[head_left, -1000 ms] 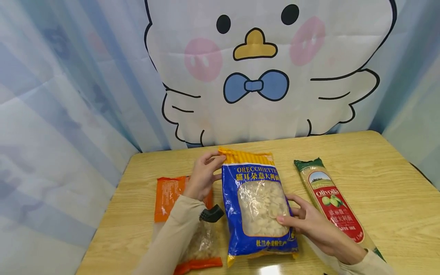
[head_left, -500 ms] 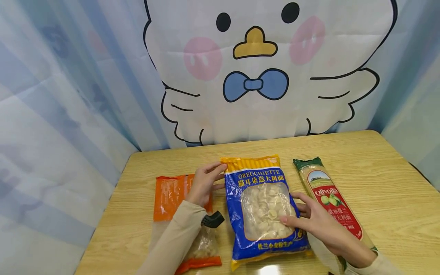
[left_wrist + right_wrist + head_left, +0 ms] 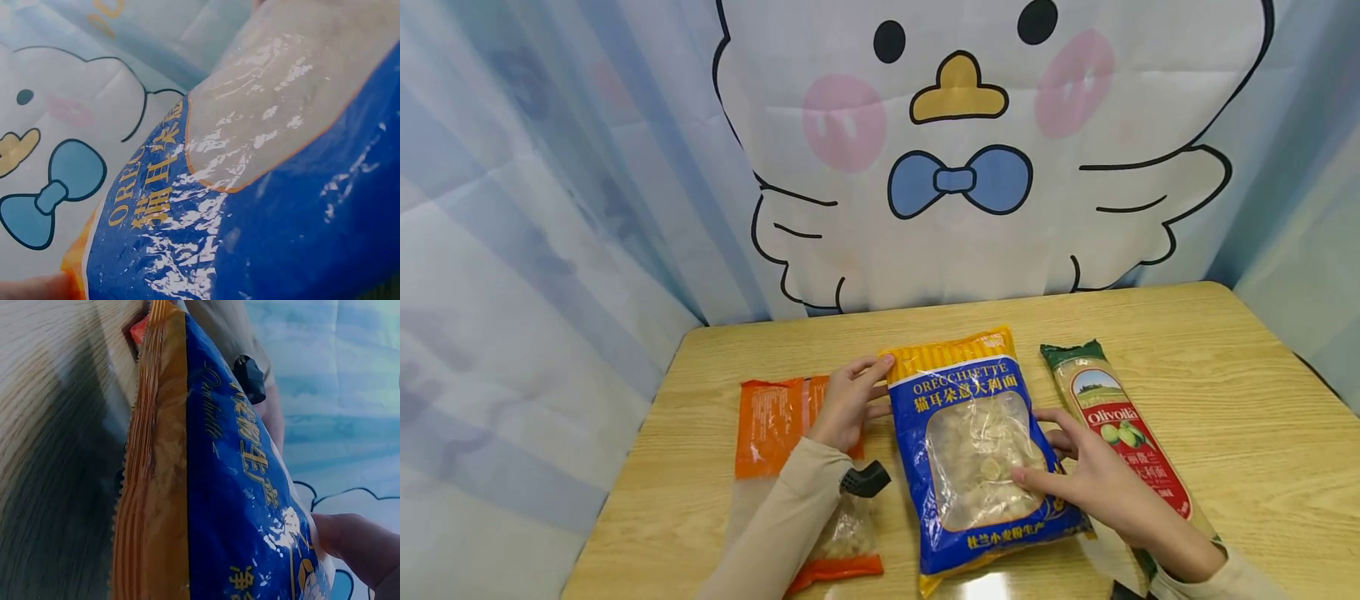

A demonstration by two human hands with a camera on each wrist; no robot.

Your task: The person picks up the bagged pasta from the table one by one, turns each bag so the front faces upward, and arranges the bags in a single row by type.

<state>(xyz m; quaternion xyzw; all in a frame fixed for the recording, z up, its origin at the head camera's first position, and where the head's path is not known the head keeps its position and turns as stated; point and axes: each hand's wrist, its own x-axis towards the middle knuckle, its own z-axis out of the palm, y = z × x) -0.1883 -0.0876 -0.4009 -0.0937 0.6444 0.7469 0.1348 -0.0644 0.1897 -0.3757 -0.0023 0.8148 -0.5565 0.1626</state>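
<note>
A blue and yellow bag of orecchiette pasta (image 3: 985,454) with a see-through window is held between both hands in the head view. My left hand (image 3: 850,404) pinches its upper left corner, thumb in front. At the lower right edge, my right hand (image 3: 1097,479) grips the bag with its thumb on the front and the fingers partly hidden behind. The left wrist view shows the glossy blue front of the pasta bag (image 3: 281,225) close up. In the right wrist view, its crimped orange bottom seam (image 3: 134,506) appears above the tabletop, and the right thumb (image 3: 353,544) presses the bag.
An orange-ended clear bag (image 3: 771,429) lies on the wooden table (image 3: 1247,400) at left, partly under my left forearm. A green-topped pack of Olivoilà spaghetti (image 3: 1123,425) lies at right, partly behind my right hand. A cartoon-printed curtain (image 3: 955,250) hangs behind the table.
The orecchiette bag has shifted a little right and turned counter-clockwise, its upper left corner lower than before. Both hands have kept hold of it and moved slightly with it.
</note>
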